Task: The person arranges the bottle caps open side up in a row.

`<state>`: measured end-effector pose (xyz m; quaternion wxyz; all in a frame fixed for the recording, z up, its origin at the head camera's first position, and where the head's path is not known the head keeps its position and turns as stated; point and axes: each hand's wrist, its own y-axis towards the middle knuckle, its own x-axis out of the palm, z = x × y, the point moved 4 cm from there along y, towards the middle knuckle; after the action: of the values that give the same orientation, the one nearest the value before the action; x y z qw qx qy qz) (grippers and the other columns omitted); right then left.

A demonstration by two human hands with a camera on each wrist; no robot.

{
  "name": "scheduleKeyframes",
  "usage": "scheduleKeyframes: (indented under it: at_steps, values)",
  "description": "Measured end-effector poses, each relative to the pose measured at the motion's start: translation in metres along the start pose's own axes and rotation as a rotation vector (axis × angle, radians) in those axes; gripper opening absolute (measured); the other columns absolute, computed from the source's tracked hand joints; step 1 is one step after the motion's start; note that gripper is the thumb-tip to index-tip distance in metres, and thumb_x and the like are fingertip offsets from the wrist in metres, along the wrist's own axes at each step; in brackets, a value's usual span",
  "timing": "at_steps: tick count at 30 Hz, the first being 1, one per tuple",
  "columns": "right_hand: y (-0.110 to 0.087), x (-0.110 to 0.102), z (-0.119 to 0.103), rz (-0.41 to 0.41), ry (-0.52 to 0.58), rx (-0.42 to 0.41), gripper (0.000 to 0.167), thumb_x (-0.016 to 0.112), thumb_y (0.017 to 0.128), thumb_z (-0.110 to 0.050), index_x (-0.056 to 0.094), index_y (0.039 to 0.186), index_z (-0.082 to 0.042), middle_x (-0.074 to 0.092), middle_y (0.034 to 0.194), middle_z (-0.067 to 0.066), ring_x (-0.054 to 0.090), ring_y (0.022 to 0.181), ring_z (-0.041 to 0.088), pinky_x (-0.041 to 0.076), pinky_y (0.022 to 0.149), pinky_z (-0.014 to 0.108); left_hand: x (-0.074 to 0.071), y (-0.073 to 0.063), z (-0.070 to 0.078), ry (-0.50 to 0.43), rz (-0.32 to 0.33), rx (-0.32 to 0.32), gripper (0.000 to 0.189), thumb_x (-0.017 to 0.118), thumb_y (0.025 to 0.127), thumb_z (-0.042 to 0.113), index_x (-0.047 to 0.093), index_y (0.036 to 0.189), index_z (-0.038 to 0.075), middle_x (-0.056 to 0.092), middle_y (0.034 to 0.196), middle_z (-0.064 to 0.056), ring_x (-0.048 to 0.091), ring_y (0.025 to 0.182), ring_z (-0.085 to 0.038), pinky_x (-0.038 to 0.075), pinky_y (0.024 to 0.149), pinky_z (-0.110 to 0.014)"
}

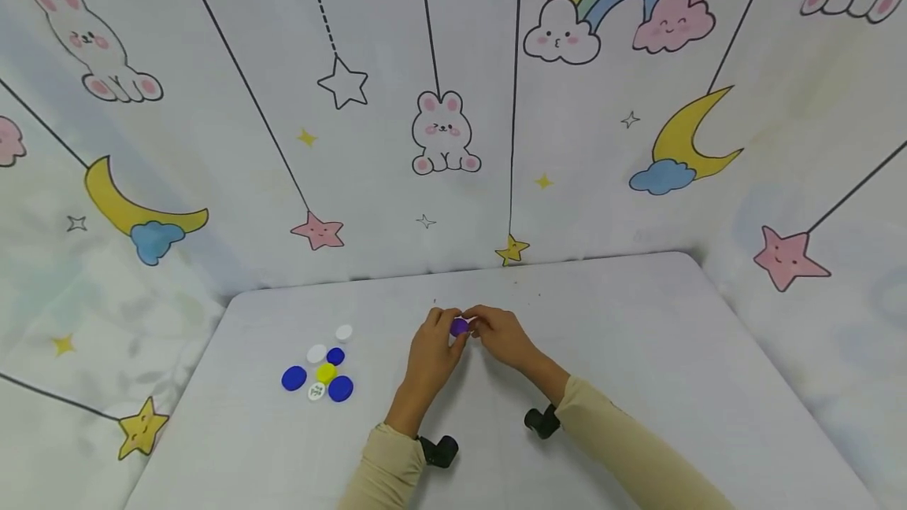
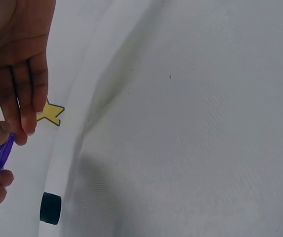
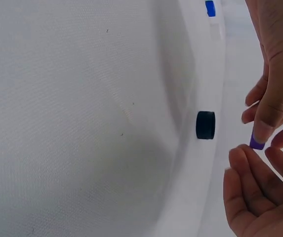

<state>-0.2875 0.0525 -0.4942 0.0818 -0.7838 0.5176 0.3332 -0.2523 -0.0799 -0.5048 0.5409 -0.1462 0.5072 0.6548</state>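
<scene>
From the head view, my left hand (image 1: 432, 352) and my right hand (image 1: 501, 335) meet above the middle of the desk (image 1: 638, 384), and the purple cap (image 1: 459, 327) sits right between them, pinched from both sides. Neither hand is nearer; both touch it. Off to my left, well apart from the hands, lies a cluster of loose caps (image 1: 322, 372): blue, white and one yellow, flat on the desk. Nothing stands between me and that cluster.

In the left wrist view, the purple cap (image 2: 0, 152) shows edge-on at the far left, its flat face turned sideways, with fingers (image 2: 25, 94) curled down onto its rim from above and more fingertips below it. Beyond is bare desk, with a yellow star on the backdrop past its edge.

In the right wrist view, only a sliver of the purple cap (image 3: 257, 144) peeks out under my fingers (image 3: 272, 98), which close narrowly on it, while the other hand's curled fingers wait just beneath. A blue cap (image 3: 210, 8) shows far off near the top edge.
</scene>
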Motion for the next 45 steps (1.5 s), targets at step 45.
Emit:
scheduleKeyframes:
  at_steps: [45]
  values:
    - [-0.002,-0.007,0.016,-0.118,0.034,0.123,0.023,0.073,0.085,-0.015,0.073,0.107,-0.008,0.072,0.092,0.002,0.061,0.074,0.01,0.05,0.06,0.025,0.019,-0.004,0.005,-0.108,-0.127,-0.059,0.028,0.08,0.082,0.018,0.06,0.101,0.009,0.07,0.094,-0.004,0.068,0.087,-0.016,0.056,0.075,-0.03]
